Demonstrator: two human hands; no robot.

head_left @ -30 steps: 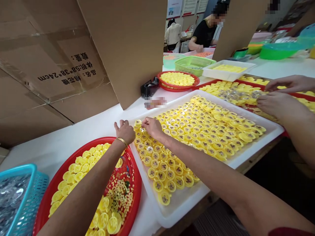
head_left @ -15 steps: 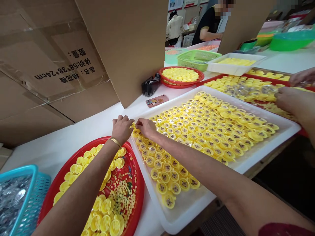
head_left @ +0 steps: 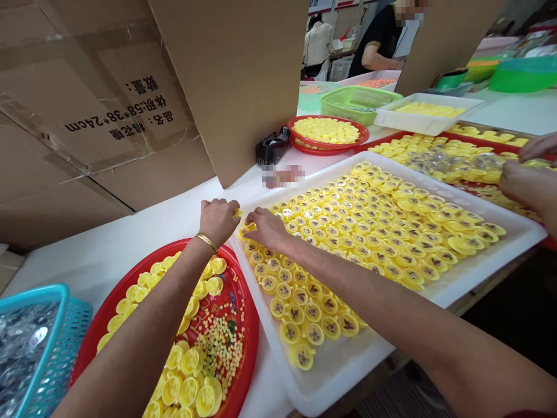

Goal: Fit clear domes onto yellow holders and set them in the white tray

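My left hand (head_left: 220,222) is closed, with a small yellow cup (head_left: 237,213) at its fingertips, just above the far left corner of the white tray (head_left: 273,354). Beside it, my right hand (head_left: 266,228) has thumb and fingers around another small yellow cup at that corner; the fingers partly hide it. Rows of yellow cups (head_left: 313,313) with dark printed pictures in clear-topped centres fill much of the tray. Under my left forearm lies a round red tray (head_left: 250,325) with yellow cups (head_left: 189,363) and many tiny pale pellets (head_left: 224,342).
A blue basket (head_left: 61,325) of clear plastic pieces stands at left. Cardboard boxes (head_left: 104,116) wall the back left. A tape dispenser (head_left: 272,148), red plates of yellow pieces (head_left: 329,130) and a green basket (head_left: 348,103) sit behind. At right, another person's hands (head_left: 528,180) work over a red tray.
My hands have moved slightly apart. The right hand's fingers have parted somewhat and now sit around a cup at the tray corner. The view has shifted slightly.
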